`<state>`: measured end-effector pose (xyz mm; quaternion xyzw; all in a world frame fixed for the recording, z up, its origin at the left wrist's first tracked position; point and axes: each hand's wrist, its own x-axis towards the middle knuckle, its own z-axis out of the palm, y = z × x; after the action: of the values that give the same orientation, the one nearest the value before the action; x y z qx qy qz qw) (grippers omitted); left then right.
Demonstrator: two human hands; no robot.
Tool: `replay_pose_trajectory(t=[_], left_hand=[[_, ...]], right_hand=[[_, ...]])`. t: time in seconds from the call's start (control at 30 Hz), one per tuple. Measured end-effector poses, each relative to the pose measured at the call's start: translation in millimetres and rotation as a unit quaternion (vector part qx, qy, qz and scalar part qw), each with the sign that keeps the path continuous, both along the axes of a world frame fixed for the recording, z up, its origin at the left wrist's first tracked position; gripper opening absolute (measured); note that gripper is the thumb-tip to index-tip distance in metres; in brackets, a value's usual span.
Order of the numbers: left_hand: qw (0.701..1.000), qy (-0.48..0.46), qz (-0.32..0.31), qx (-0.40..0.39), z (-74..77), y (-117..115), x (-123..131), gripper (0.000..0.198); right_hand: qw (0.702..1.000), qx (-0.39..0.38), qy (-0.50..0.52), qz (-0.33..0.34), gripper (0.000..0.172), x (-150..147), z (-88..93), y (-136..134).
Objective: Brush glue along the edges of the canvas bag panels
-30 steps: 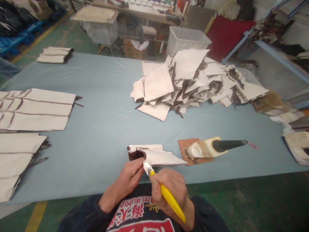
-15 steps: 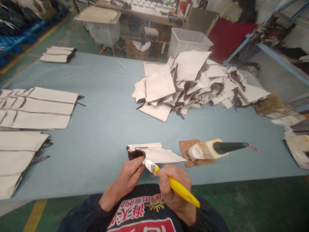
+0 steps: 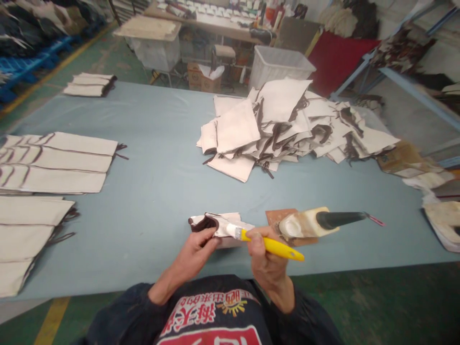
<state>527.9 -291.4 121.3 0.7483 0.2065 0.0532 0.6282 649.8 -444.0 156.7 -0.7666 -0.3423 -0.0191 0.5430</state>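
My left hand point(image 3: 197, 253) pinches the dark-lined edge of a cream fabric piece point(image 3: 224, 242) at the table's front. In my right hand point(image 3: 268, 251) is a yellow-handled paintbrush point(image 3: 282, 248), gripped near its ferrule. White bristles point left and rest on or just over the cream fabric. To the right, a cream container point(image 3: 309, 222) with a dark, long-handled object point(image 3: 341, 219) lies on a brown board point(image 3: 282, 215). What the container holds is not clear.
A loose heap of cream fabric pieces with dark trim point(image 3: 239, 124) covers the table's far right. Neater stacks point(image 3: 72, 155) lie at the left. A cardboard box point(image 3: 402, 158) sits near the right edge; a white plastic bin point(image 3: 280, 67) stands behind the table.
My right hand and the brush have moved right and away from my body, from the fabric's edge along its surface. The brush handle now lies flatter. The fabric has turned in my left hand.
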Motion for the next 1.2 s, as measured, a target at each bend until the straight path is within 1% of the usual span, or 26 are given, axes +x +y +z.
replay_pose_trajectory(t=[0.03,0.1,0.2,0.27,0.33,0.4,0.43,0.5,0.57,0.63,0.7,0.77,0.87,1.0,1.1,1.13,1.2], left_hand=[[0.999,0.017,0.010,-0.027,1.4,2,2,0.026],[0.996,0.036,0.018,-0.084,5.9,8,5,0.029],[0.987,0.029,0.006,-0.157,18.3,16,8,0.033],[0.982,0.013,-0.010,-0.188,29.1,19,9,0.034],[0.976,0.000,-0.034,-0.213,38.3,18,10,0.032],[0.969,-0.006,-0.053,-0.242,42.9,14,10,0.032],[0.965,-0.008,-0.056,-0.256,43.2,12,10,0.033],[0.958,-0.016,-0.043,-0.283,40.3,7,10,0.036],[0.949,-0.030,-0.017,-0.313,35.8,4,9,0.040],[0.938,-0.042,0.000,-0.345,33.0,3,7,0.042],[0.929,-0.045,0.003,-0.367,33.4,3,6,0.041],[0.926,-0.043,0.003,-0.375,35.9,2,4,0.040],[0.925,-0.039,0.003,-0.379,38.5,0,2,0.039],[0.914,-0.036,0.001,-0.404,35.6,-2,0,0.042],[0.911,-0.030,0.012,-0.411,35.4,-2,-2,0.043],[0.911,-0.028,0.013,-0.411,36.4,-2,-2,0.043],[0.911,-0.028,0.011,-0.410,39.4,-2,-3,0.041]], right_hand=[[1.000,0.006,0.022,-0.006,0.025,5,-1.8,-3],[0.997,0.039,0.073,0.004,0.026,11,-0.9,-6],[0.983,0.104,0.142,0.053,0.028,11,8.2,-7],[0.977,0.119,0.160,0.075,0.029,8,14.5,-4],[0.981,0.107,0.136,0.085,0.029,6,19.1,1],[0.991,0.081,0.057,0.093,0.029,7,22.7,6],[0.993,0.068,0.000,0.097,0.028,8,24.2,9],[0.988,0.055,-0.109,0.098,0.025,12,26.0,13],[0.982,0.054,-0.160,0.084,0.023,16,24.8,13],[0.986,0.051,-0.147,0.058,0.023,17,20.4,10],[0.991,0.042,-0.115,0.048,0.023,15,15.1,4],[0.993,0.035,-0.096,0.062,0.023,11,11.6,0],[0.991,0.031,-0.107,0.079,0.024,9,10.5,3],[0.993,0.024,-0.110,0.035,0.023,16,11.0,11],[0.995,0.035,-0.088,0.009,0.024,16,13.8,5],[0.996,0.036,-0.083,0.015,0.025,14,15.5,3],[0.994,0.026,-0.088,0.058,0.027,9,19.5,1]])
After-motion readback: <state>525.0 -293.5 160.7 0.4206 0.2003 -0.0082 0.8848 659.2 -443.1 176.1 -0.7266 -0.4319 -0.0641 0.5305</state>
